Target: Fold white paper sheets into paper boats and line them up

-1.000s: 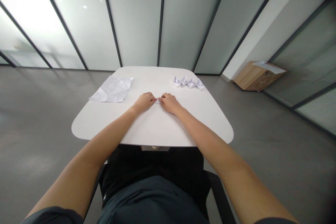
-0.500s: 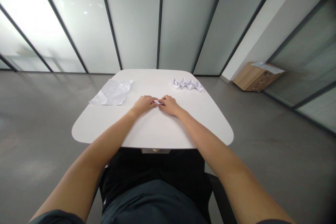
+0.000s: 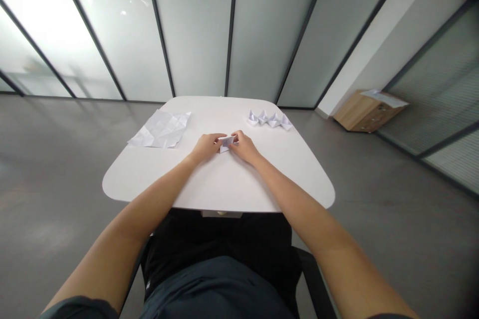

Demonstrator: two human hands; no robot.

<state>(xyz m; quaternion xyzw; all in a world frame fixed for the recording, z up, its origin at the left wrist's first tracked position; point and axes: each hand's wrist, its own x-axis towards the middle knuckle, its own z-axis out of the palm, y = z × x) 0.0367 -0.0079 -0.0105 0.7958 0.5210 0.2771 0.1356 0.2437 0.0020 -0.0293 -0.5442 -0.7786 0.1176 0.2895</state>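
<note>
A small folded piece of white paper (image 3: 226, 145) sits between my hands near the middle of the white table (image 3: 220, 184). My left hand (image 3: 205, 146) holds its left end with the fingertips. My right hand (image 3: 244, 147) grips its right end, and the fingers hide part of the fold. To the left of my left hand lies a creased, unfolded sheet of white paper (image 3: 162, 129). Beyond my right hand stands a row of several small folded paper shapes (image 3: 269, 119).
The rounded table edge curves around my hands and forearms. A low wooden drawer cabinet (image 3: 368, 111) with papers on top stands on the grey floor at the far right. Frosted glass panels with dark frames run behind the table.
The folded paper shows more between my hands than before. My fingers have shifted onto its ends, and the paper now looks wider and raised a little.
</note>
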